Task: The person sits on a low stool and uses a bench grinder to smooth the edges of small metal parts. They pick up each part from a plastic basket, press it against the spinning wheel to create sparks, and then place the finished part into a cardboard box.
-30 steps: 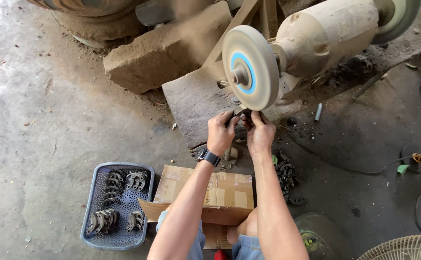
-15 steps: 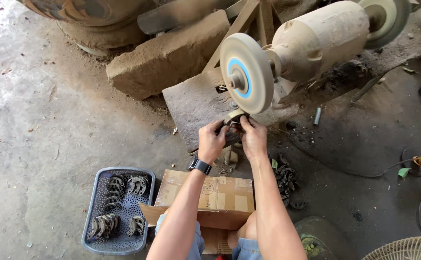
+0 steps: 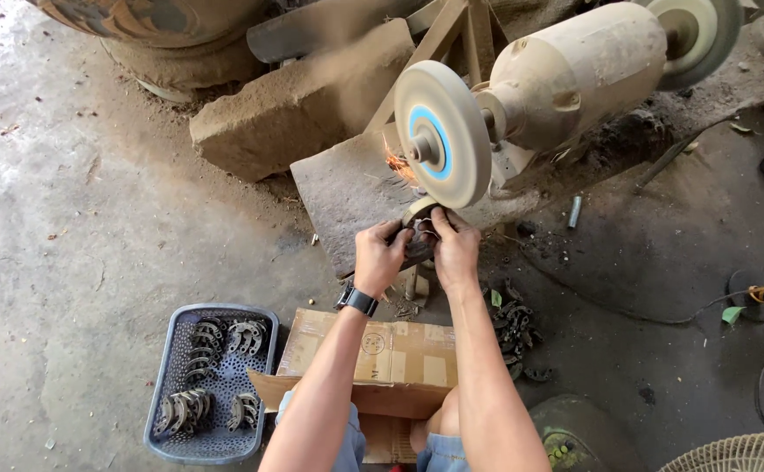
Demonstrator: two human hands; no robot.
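A dusty concrete floor (image 3: 93,218) runs under a bench grinder (image 3: 574,70). The left hand (image 3: 379,256) and right hand (image 3: 454,249) are both closed around a small curved metal part (image 3: 419,229), pressing it to the lower edge of the grinding wheel (image 3: 441,133), where sparks (image 3: 397,163) fly. A cardboard box (image 3: 382,363) lies over the knees, just beside a grey basket (image 3: 172,350) holding similar parts
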